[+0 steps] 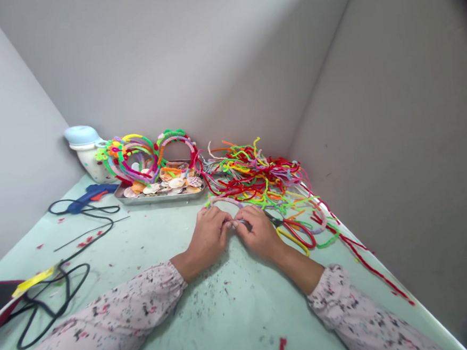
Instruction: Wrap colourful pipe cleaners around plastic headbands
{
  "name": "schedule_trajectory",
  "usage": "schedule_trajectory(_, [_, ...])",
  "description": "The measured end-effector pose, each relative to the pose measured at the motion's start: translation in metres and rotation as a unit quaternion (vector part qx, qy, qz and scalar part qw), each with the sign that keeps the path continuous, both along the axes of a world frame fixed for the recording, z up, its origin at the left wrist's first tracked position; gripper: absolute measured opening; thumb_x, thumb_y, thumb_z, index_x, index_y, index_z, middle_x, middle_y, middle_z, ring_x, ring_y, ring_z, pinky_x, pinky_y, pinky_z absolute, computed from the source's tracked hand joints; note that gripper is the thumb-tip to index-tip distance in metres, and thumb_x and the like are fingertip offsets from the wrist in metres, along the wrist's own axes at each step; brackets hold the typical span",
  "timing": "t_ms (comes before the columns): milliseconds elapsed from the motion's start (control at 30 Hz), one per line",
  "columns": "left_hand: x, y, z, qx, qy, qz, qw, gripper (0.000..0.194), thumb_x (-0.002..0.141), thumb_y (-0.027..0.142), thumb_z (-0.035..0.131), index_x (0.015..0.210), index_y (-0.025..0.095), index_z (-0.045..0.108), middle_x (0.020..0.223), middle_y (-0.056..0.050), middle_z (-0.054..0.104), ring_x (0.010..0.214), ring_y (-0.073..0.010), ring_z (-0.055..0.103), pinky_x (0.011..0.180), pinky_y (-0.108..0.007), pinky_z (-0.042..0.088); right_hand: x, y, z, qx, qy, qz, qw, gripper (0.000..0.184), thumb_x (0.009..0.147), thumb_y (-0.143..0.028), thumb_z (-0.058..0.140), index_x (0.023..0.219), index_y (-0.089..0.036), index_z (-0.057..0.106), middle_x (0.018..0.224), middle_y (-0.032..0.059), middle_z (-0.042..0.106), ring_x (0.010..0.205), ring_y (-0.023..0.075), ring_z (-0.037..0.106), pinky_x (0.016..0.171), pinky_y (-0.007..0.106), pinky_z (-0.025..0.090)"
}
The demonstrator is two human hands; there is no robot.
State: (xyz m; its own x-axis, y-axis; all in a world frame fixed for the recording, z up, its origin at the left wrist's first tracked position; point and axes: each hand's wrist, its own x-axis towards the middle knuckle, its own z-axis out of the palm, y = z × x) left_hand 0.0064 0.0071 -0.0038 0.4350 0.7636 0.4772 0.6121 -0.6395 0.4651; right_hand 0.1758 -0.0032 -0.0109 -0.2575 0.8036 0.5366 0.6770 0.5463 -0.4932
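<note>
My left hand (pixel 212 232) and my right hand (pixel 257 231) meet over the middle of the table, fingertips almost touching. Both are closed in a pinch on a thin greyish pipe cleaner (pixel 234 224), and only a short bit of it shows between them. A fuzzy pale pink band (pixel 225 199) arches just behind the fingers; whether it joins the held piece is hidden. Right beside my right hand lie red-handled scissors (pixel 301 233), blades partly covered by the hand and by pipe cleaners.
A metal tray (pixel 161 198) of seashells stands at the back, with colourful fuzzy headbands (pixel 136 158) on it. Heaped pipe cleaners (pixel 253 173) lie right of it. Leftward are a blue glue gun (pixel 85 200), its black cord (pixel 68 293) and a lidded cup (pixel 90 158). Walls enclose the table.
</note>
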Motion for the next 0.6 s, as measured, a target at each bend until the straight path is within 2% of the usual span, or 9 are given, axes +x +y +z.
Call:
schedule_trajectory(400, [0.0004,-0.001,0.0016,-0.011,-0.018,-0.003,1.0,0.013,0.09,0.018,0.047,0.087,0.019,0.059,0.085,-0.003,0.06,0.087,-0.02,0.053,0.088,-0.04,0.037,0.0004,0.0,0.003,-0.023,0.024,0.01,0.999,0.011,0.086,-0.019,0.055,0.082,-0.02,0.065,0.083,0.0041,0.063,0.086,0.0205,0.054,0.08,0.035,0.04])
schedule_trajectory(600, [0.0007,-0.0016,0.0023,-0.014,-0.044,0.011,0.999,0.008,0.089,0.019,0.051,0.094,0.019,0.058,0.086,-0.002,0.061,0.086,-0.019,0.054,0.087,-0.039,0.037,0.0013,0.0002,0.0049,-0.035,0.057,0.02,0.998,0.013,0.087,-0.017,0.055,0.083,-0.021,0.066,0.085,0.004,0.064,0.087,0.0202,0.055,0.082,0.035,0.04])
